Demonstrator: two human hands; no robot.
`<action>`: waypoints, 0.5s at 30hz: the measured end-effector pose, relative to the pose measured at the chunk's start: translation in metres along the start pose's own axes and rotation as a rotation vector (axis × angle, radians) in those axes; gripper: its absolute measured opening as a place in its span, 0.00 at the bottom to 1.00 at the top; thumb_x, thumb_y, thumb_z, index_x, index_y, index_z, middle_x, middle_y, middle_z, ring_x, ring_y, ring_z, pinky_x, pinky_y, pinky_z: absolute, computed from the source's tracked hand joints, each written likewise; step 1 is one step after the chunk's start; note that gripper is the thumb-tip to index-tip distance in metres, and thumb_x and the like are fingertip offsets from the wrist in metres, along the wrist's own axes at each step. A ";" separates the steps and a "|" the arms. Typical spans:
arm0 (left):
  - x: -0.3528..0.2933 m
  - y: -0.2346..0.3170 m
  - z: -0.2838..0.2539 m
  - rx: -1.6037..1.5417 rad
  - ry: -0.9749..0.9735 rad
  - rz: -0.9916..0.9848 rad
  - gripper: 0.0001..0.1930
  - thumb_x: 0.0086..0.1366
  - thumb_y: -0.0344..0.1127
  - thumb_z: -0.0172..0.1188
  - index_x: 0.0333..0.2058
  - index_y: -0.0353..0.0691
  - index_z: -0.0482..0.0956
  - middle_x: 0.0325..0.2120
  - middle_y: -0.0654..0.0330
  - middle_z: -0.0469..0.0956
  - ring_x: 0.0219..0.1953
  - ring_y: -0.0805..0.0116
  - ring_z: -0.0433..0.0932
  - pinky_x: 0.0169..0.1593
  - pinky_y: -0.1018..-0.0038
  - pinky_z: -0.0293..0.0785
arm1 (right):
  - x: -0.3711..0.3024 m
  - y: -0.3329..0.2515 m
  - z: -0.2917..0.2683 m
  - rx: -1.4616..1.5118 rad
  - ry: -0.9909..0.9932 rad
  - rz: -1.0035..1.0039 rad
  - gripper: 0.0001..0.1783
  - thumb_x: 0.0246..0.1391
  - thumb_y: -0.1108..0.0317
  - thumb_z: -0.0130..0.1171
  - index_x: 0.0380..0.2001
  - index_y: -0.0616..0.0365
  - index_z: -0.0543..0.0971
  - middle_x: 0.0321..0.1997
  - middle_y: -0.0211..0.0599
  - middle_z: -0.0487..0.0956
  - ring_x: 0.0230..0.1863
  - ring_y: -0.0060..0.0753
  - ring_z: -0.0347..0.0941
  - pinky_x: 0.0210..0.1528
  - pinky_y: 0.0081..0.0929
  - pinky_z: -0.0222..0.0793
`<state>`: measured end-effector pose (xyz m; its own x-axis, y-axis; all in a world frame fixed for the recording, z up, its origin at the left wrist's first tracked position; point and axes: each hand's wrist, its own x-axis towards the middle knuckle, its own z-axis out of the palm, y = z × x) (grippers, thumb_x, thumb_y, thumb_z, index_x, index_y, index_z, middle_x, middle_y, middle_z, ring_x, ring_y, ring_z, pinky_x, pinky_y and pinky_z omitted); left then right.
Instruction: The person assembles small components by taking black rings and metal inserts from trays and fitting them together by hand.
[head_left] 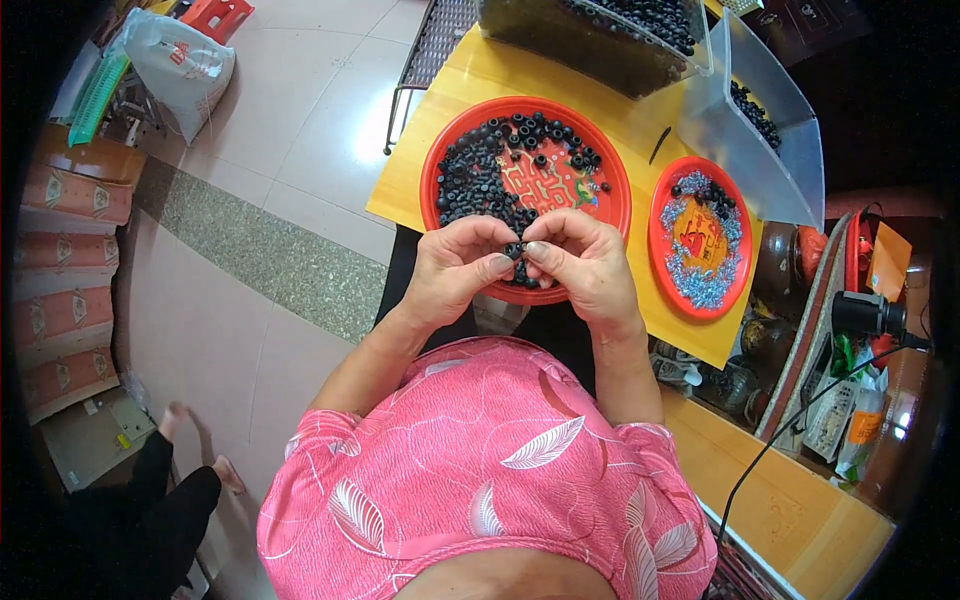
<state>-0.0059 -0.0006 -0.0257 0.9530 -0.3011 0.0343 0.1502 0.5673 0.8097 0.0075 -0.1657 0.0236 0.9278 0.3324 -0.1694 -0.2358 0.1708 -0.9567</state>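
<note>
Both of my hands meet over the near rim of a large red round tray (622,215) that holds many small black ring-like parts (470,180). My left hand (458,265) pinches a small black part (513,251) between thumb and forefinger. My right hand (582,262) is closed in a pinch right beside it, thumb against forefinger; what it grips is too small to make out. To the right lies a smaller red tray (660,235) with tiny clear-blue pieces (700,287) around its edge and a few black parts at its far side.
A clear bin (600,50) of black parts stands at the yellow board's (400,190) far edge, with a second translucent bin (760,175) tilted beside it. A thin black tool (660,145) lies between trays and bins. At right, a black cable (780,430) hangs. Another person's legs (180,490) show lower left.
</note>
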 end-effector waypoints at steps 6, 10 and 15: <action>0.003 0.004 0.000 0.323 -0.060 0.206 0.08 0.54 0.23 0.55 0.34 0.31 0.72 0.30 0.59 0.71 0.34 0.74 0.71 0.39 0.79 0.67 | 0.003 0.003 -0.006 0.123 -0.091 0.094 0.05 0.46 0.74 0.58 0.28 0.59 0.75 0.22 0.25 0.73 0.22 0.13 0.68 0.23 0.10 0.63; 0.007 0.004 0.001 0.432 -0.077 0.332 0.08 0.51 0.22 0.57 0.32 0.31 0.73 0.30 0.58 0.70 0.34 0.71 0.69 0.39 0.78 0.65 | 0.004 0.004 -0.007 0.165 -0.095 0.103 0.05 0.45 0.74 0.59 0.28 0.59 0.74 0.21 0.26 0.73 0.21 0.14 0.68 0.21 0.10 0.62; 0.006 0.007 0.004 0.524 -0.075 0.339 0.08 0.50 0.23 0.58 0.31 0.33 0.75 0.29 0.59 0.70 0.32 0.72 0.68 0.37 0.79 0.64 | 0.006 0.013 -0.015 0.360 -0.213 0.157 0.07 0.46 0.72 0.59 0.30 0.61 0.74 0.22 0.28 0.74 0.21 0.15 0.69 0.21 0.10 0.62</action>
<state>-0.0005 -0.0012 -0.0178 0.9010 -0.2340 0.3652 -0.3244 0.1954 0.9255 0.0144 -0.1751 0.0066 0.8015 0.5570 -0.2176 -0.4895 0.4022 -0.7737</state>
